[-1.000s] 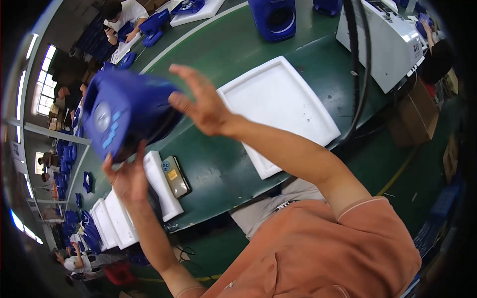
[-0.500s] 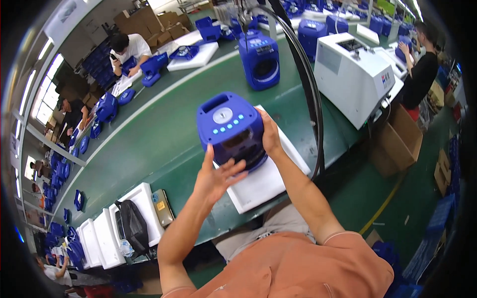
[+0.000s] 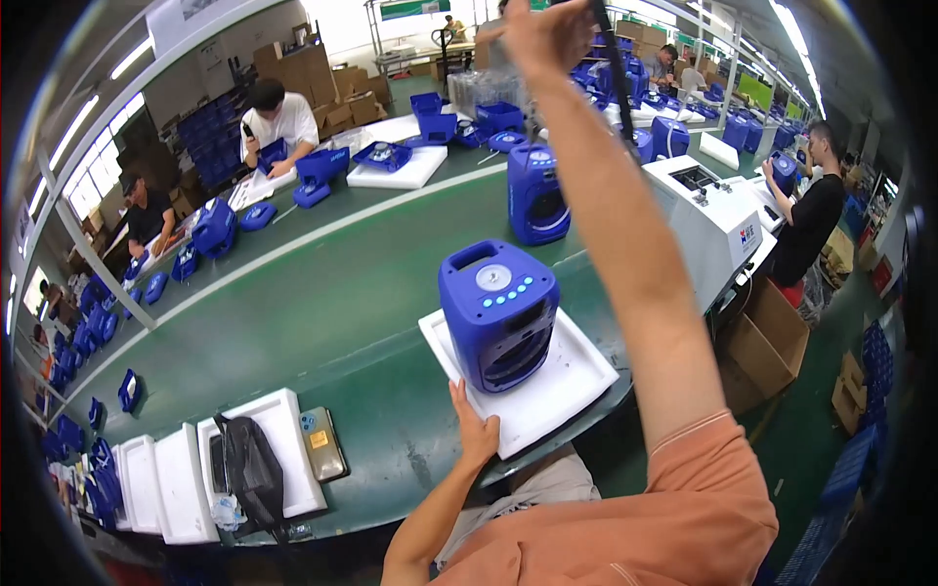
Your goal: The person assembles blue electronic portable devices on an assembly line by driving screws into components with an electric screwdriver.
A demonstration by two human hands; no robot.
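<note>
A blue portable speaker (image 3: 498, 317) stands upright on a white foam tray (image 3: 576, 376), with a round silver knob and a row of lit buttons on top. My left hand (image 3: 476, 427) is at the tray's left edge, thumb over the rim and fingers along its outer side, just below the speaker. High at the top edge, my right hand (image 3: 549, 39) is raised beside a black hanging cable (image 3: 618, 73). Its fingers are blurred and partly cut off, so what they touch cannot be made out.
A second blue speaker (image 3: 537, 200) stands farther back on the green bench (image 3: 293, 313). A white machine (image 3: 708, 225) is at right, above an open carton (image 3: 767, 342). At left lie a black bag (image 3: 256, 464) and a phone (image 3: 322, 444). Co-workers (image 3: 283, 127) sit across the bench.
My right hand has left the speaker and risen to the top edge. My left hand has moved down to the tray's edge. The speaker now rests on the tray.
</note>
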